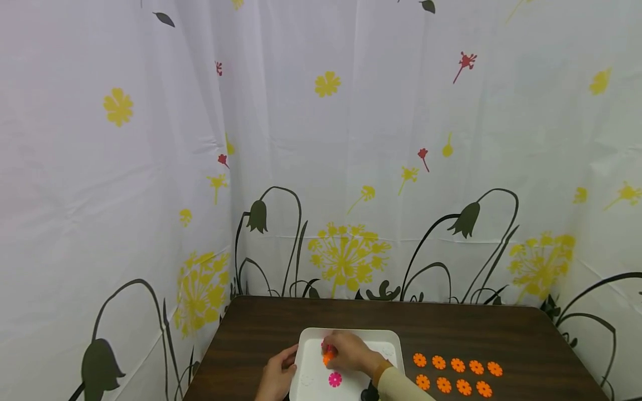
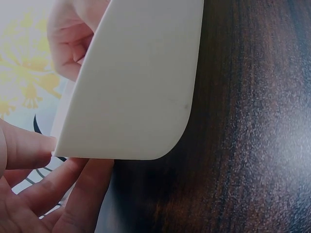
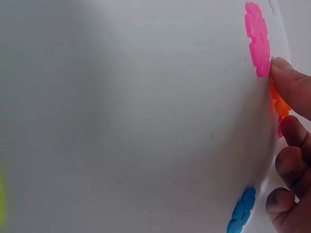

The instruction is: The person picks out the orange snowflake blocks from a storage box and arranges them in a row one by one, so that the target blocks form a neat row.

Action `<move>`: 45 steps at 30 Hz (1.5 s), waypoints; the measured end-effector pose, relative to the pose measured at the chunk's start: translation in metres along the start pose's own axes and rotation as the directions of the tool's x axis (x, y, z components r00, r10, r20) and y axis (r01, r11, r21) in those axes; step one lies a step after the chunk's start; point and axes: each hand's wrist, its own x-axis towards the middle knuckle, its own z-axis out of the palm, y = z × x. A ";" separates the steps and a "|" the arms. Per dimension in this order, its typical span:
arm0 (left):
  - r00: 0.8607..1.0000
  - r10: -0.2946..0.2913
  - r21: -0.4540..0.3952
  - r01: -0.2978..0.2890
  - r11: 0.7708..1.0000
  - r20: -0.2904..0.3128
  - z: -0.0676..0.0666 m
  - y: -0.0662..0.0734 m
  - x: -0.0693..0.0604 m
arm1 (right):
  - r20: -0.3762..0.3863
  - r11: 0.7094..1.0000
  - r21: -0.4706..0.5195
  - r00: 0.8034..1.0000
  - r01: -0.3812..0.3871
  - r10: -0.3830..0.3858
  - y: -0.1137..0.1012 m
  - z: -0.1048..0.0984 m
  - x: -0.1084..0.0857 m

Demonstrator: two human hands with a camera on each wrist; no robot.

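A white tray lies on the dark wooden table. My left hand holds its left side, with the thumb at the rim and the fingers by the outer wall. Over the tray, my right hand pinches an orange flower-shaped disc between thumb and fingers; the right wrist view shows the orange disc partly covered. A pink flower disc lies nearer in the tray, and another pink one is half hidden behind the right hand. A blue disc appears in the right wrist view.
Several orange flower discs lie in two rows on the table, right of the tray. A patterned curtain hangs behind the table. Something yellow shows at the right wrist view's left edge.
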 end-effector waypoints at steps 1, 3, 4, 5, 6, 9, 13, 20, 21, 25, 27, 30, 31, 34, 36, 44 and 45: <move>1.000 0.002 0.002 -0.002 1.000 0.000 0.000 0.000 0.000 | 0.003 1.000 -0.005 1.000 -0.002 0.002 0.000 0.000 0.000; 1.000 -0.006 0.001 0.006 1.000 0.000 0.001 0.000 0.000 | 0.005 1.000 -0.014 1.000 -0.004 0.004 0.000 -0.001 -0.001; 1.000 -0.013 0.002 0.013 1.000 0.001 0.002 0.000 0.000 | 0.009 1.000 -0.012 1.000 -0.008 0.008 0.000 -0.002 -0.002; 1.000 -0.013 0.002 0.013 1.000 0.003 0.002 0.000 0.000 | 0.014 1.000 -0.011 1.000 -0.012 0.012 0.000 -0.002 -0.002; 1.000 -0.015 0.005 0.015 1.000 0.004 0.003 0.000 0.000 | 0.019 1.000 -0.008 1.000 -0.014 0.014 0.001 -0.002 -0.003; 1.000 -0.015 0.017 0.015 1.000 0.005 0.004 0.000 0.000 | 0.037 1.000 0.002 0.999 -0.019 0.019 0.002 -0.002 -0.004; 1.000 -0.008 0.019 0.008 1.000 0.004 0.005 0.000 0.001 | 0.049 1.000 0.007 0.999 -0.019 0.019 0.002 -0.003 -0.004; 1.000 -0.021 0.013 0.021 1.000 -0.001 0.004 0.000 0.003 | 0.025 1.000 0.006 1.000 -0.016 0.016 0.003 -0.006 -0.003; 1.000 -0.022 0.014 0.022 1.000 -0.002 0.004 -0.001 0.003 | 0.016 1.000 0.005 1.000 -0.011 0.011 0.002 -0.008 -0.003; 1.000 -0.021 0.023 0.021 1.000 -0.006 0.001 -0.002 0.003 | -0.021 1.000 0.011 1.000 0.011 -0.010 -0.003 -0.015 -0.005; 1.000 -0.019 0.025 0.019 1.000 -0.007 0.000 -0.003 0.003 | -0.026 1.000 0.024 1.000 0.009 -0.008 -0.006 -0.019 -0.007; 1.000 -0.024 0.027 0.024 0.999 -0.005 -0.001 -0.003 0.003 | -0.031 0.999 0.033 0.999 0.011 -0.010 -0.010 -0.024 -0.011; 1.000 -0.024 0.027 0.024 0.999 -0.003 -0.001 -0.003 0.003 | -0.032 0.999 0.034 0.999 0.013 -0.012 -0.011 -0.026 -0.012; 1.000 -0.023 0.026 0.023 0.999 0.007 -0.001 -0.003 0.003 | -0.047 0.999 0.025 0.998 0.029 -0.028 -0.013 -0.032 -0.017; 1.000 -0.024 0.022 0.023 0.999 0.010 0.000 -0.003 0.004 | -0.060 0.999 0.018 0.998 0.038 -0.037 -0.015 -0.038 -0.021; 0.999 -0.038 0.030 0.038 0.999 0.008 0.000 -0.005 0.006 | -0.074 0.997 0.076 0.997 0.009 -0.003 -0.014 -0.063 -0.045; 0.999 -0.039 0.032 0.039 0.999 0.011 0.000 -0.005 0.006 | -0.068 0.996 0.090 0.998 -0.004 0.011 -0.012 -0.065 -0.048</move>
